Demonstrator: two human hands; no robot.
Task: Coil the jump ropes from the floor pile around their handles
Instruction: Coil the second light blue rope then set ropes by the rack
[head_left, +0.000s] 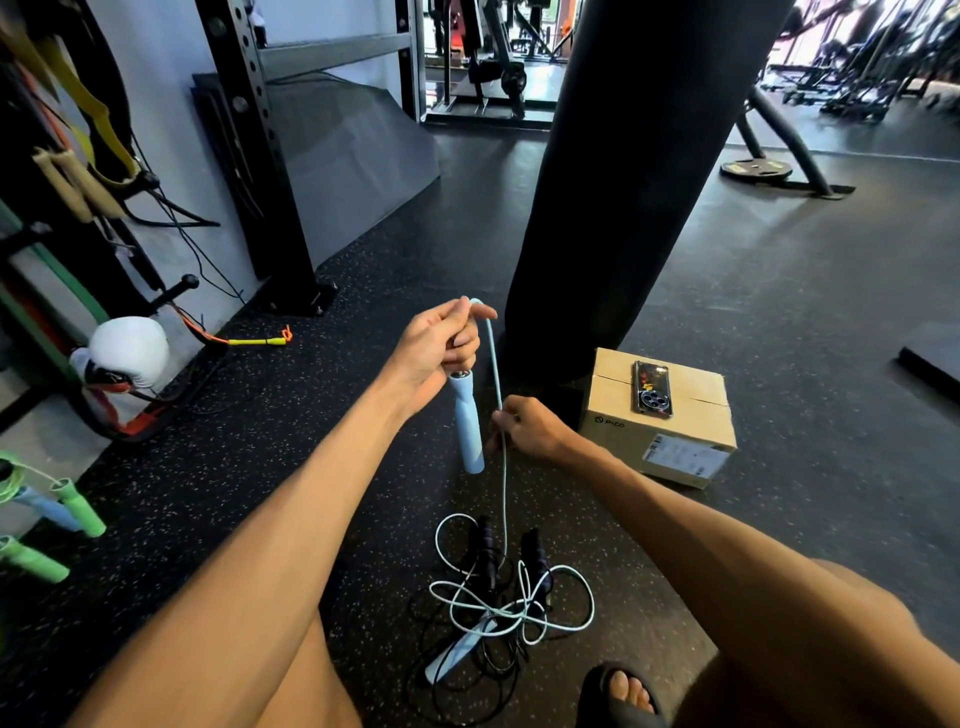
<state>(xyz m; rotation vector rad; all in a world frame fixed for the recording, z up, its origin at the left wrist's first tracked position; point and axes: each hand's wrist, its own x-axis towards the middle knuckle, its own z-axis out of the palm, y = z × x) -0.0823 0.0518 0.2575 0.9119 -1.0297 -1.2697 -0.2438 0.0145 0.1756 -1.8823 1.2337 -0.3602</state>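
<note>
Head view: left hand (441, 348) clenches the top of the pale blue handle (467, 431); right hand (530, 426), just beside the handle, pinches its cord (505, 499), judged light, limp, slippery.

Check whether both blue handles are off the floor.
No, the left hand holds one blue handle up, but the other blue handle lies in the rope pile on the floor.
</note>
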